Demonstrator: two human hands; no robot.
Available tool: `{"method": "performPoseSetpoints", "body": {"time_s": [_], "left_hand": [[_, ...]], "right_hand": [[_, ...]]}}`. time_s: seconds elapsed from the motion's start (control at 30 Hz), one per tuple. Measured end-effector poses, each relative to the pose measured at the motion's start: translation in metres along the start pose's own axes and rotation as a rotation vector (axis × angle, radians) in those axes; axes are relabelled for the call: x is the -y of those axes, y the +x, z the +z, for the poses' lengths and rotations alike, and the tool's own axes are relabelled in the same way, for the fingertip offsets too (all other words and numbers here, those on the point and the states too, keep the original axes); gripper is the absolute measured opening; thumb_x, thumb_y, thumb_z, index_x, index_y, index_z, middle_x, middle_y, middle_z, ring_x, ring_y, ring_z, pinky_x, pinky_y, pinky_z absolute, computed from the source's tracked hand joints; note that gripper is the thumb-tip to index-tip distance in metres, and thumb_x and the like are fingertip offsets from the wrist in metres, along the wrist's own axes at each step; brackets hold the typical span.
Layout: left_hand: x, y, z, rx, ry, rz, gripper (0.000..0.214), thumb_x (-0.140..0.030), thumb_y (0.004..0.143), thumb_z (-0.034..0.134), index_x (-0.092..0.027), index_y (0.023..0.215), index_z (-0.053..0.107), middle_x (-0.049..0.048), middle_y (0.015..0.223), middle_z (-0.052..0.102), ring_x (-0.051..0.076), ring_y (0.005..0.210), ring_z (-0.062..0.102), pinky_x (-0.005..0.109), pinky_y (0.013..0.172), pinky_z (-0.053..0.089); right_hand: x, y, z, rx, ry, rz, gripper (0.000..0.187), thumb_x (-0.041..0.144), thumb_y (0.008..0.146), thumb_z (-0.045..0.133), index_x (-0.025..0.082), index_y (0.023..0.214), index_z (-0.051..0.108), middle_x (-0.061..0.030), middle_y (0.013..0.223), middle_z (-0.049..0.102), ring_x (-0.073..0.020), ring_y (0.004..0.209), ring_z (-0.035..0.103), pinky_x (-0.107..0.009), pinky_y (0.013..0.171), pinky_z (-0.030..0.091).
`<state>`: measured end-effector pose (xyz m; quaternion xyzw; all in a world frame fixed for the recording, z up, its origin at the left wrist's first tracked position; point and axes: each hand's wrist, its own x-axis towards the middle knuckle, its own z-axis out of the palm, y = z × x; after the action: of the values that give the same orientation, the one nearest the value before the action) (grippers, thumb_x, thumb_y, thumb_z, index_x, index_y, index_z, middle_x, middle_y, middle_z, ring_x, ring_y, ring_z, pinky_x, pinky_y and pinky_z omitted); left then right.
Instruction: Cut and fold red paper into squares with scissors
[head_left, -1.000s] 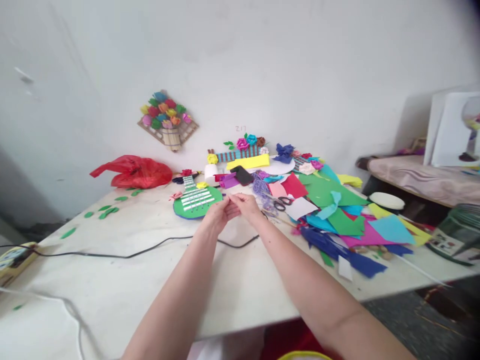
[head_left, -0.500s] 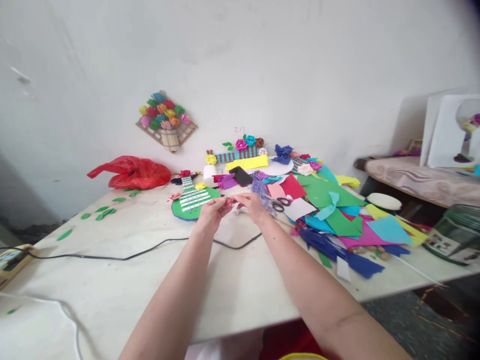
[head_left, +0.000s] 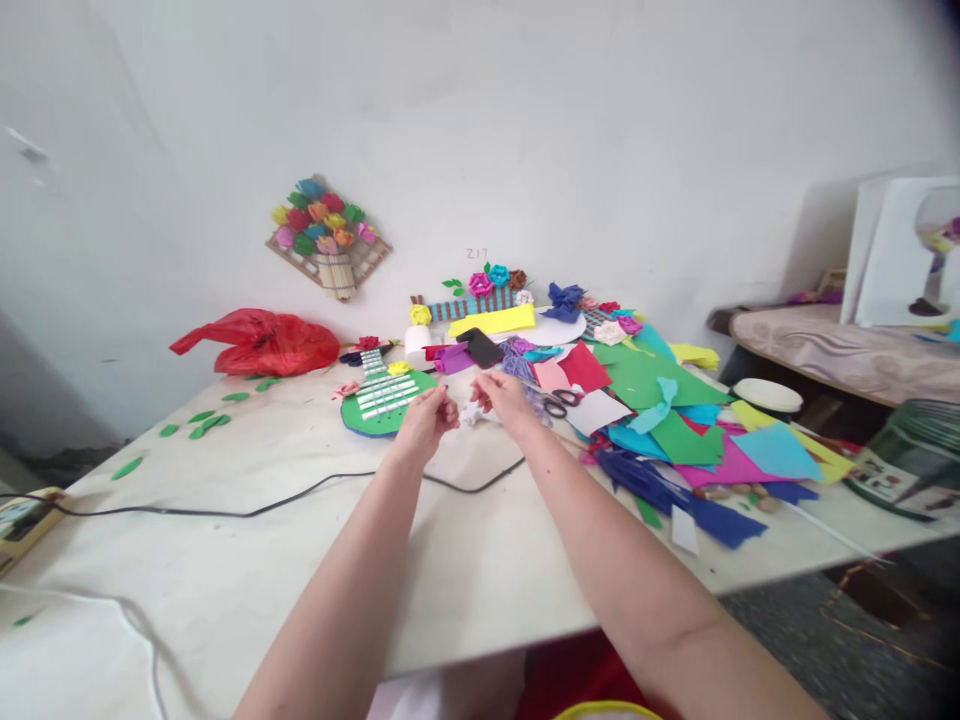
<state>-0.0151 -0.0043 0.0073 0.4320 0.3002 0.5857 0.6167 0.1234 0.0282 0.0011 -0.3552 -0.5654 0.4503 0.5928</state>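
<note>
both arms stretch forward over the table (head_left: 487, 560), left hand (head_left: 427, 422) and right hand (head_left: 504, 402) slightly apart, fingers curled inward, though whether they pinch anything i cannot tell, the green guitar shape (head_left: 386, 397) lying just beside the left.

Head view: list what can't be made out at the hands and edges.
Head view: anything the left hand or right hand pinches, too small to tell.
Head view: full shape of the white item, partly covered by the right hand.
Head view: right side of the glass jar, cut by the edge.
Head view: what the yellow rim belongs to, cut by the bottom edge.
</note>
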Motion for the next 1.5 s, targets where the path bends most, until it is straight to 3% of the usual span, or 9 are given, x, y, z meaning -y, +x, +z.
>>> {"method": "performPoseSetpoints", "body": {"time_s": [0.1,0.2,0.33,0.47,0.6,0.83,1.2,1.5], "left_hand": [[0.001,-0.001,-0.001,0.011,0.057,0.019,0.034,-0.038,0.065,0.07,-0.015,0.057,0.046,-0.0036,0.046,0.045,0.007,0.042,0.041,0.02,0.044,0.039],[0.005,0.001,-0.005,-0.039,0.065,0.018,0.03,-0.037,0.062,0.073,-0.012,0.061,0.055,-0.0005,0.051,0.053,0.009,0.046,0.049,0.023,0.051,0.046],[0.011,0.004,-0.01,-0.089,-0.002,0.022,0.025,-0.031,0.061,0.075,-0.01,0.067,0.061,0.0036,0.06,0.062,0.012,0.057,0.058,0.028,0.066,0.051],[0.011,0.003,-0.007,-0.118,-0.066,0.008,0.019,-0.027,0.065,0.072,-0.01,0.067,0.062,0.0055,0.064,0.064,0.014,0.061,0.061,0.031,0.07,0.052],[0.01,0.0,-0.002,-0.126,-0.032,-0.003,0.022,-0.029,0.066,0.072,-0.009,0.068,0.063,0.0082,0.065,0.066,0.015,0.06,0.063,0.032,0.07,0.053],[0.018,-0.001,-0.002,-0.124,0.017,0.038,0.031,-0.036,0.061,0.075,-0.009,0.071,0.065,0.0083,0.066,0.067,0.014,0.059,0.063,0.027,0.065,0.052],[0.019,0.001,-0.008,-0.076,0.062,0.063,0.035,-0.039,0.059,0.075,-0.009,0.074,0.066,0.0093,0.07,0.067,0.015,0.062,0.063,0.027,0.067,0.051],[0.016,0.0,-0.006,-0.121,-0.034,0.065,0.028,-0.033,0.059,0.076,-0.01,0.072,0.065,0.0066,0.068,0.067,0.013,0.06,0.062,0.027,0.067,0.05]], "right_hand": [[0.001,-0.006,0.009,0.161,-0.02,0.009,0.03,0.045,0.074,0.056,0.017,0.084,0.064,-0.0027,0.077,0.064,-0.0107,0.06,0.056,-0.021,0.049,0.043],[-0.006,-0.009,0.018,0.314,0.032,-0.011,0.033,0.046,0.079,0.051,0.019,0.089,0.066,-0.0019,0.08,0.065,-0.0125,0.071,0.059,-0.025,0.064,0.048],[-0.019,-0.007,0.024,0.353,0.024,-0.072,0.028,0.042,0.076,0.057,0.021,0.089,0.068,-0.0013,0.085,0.067,-0.0161,0.086,0.06,-0.03,0.079,0.047],[-0.021,-0.003,0.021,0.276,-0.005,-0.038,0.023,0.038,0.071,0.06,0.02,0.083,0.069,-0.0004,0.077,0.067,-0.017,0.081,0.061,-0.031,0.075,0.049],[-0.014,-0.003,0.019,0.077,-0.003,0.094,0.017,0.032,0.062,0.068,0.016,0.066,0.066,0.0011,0.058,0.061,-0.0134,0.055,0.057,-0.026,0.054,0.047],[-0.006,-0.005,0.019,-0.06,0.045,0.229,0.027,0.033,0.05,0.077,0.015,0.056,0.058,0.0025,0.047,0.056,-0.0097,0.044,0.051,-0.023,0.045,0.042],[-0.001,-0.006,0.011,-0.011,0.15,0.318,0.025,0.027,0.051,0.077,0.015,0.059,0.057,0.0013,0.054,0.06,-0.0091,0.048,0.054,-0.02,0.042,0.039],[-0.003,-0.005,0.014,0.076,0.146,0.194,0.024,0.034,0.055,0.073,0.015,0.061,0.059,0.0027,0.055,0.059,-0.0081,0.049,0.051,-0.022,0.052,0.04]]}}
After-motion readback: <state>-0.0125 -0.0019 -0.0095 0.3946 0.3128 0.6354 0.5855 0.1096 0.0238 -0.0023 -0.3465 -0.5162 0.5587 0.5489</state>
